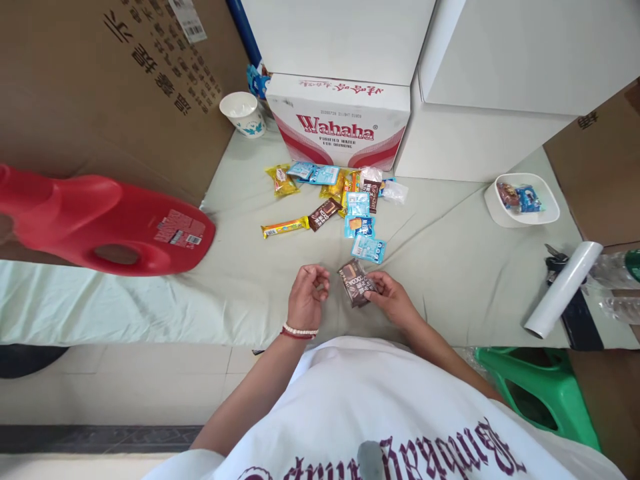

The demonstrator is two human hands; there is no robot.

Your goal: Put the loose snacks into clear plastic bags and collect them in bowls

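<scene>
In my right hand (391, 298) is a brown cocoa snack packet (354, 283), pinched at its lower right edge and held just above the table's near side. What looks like another dark wrapper shows beneath it. My left hand (309, 293), with a beaded bracelet at the wrist, hovers to the left of the packet with fingers loosely curled and nothing visible in them. Just beyond lie several blue snack packets (369, 248) in a column. Farther left are a brown cocoa packet (325, 213) and a yellow stick-shaped packet (285, 227).
Behind the snacks stands a Wahaha water carton (345, 130), with a paper cup (244, 115) to its left. A large red jug (125, 223) is at the left. On the right are a white tub (545, 200) with packets, a white roll (564, 290) and a green stool (545, 387).
</scene>
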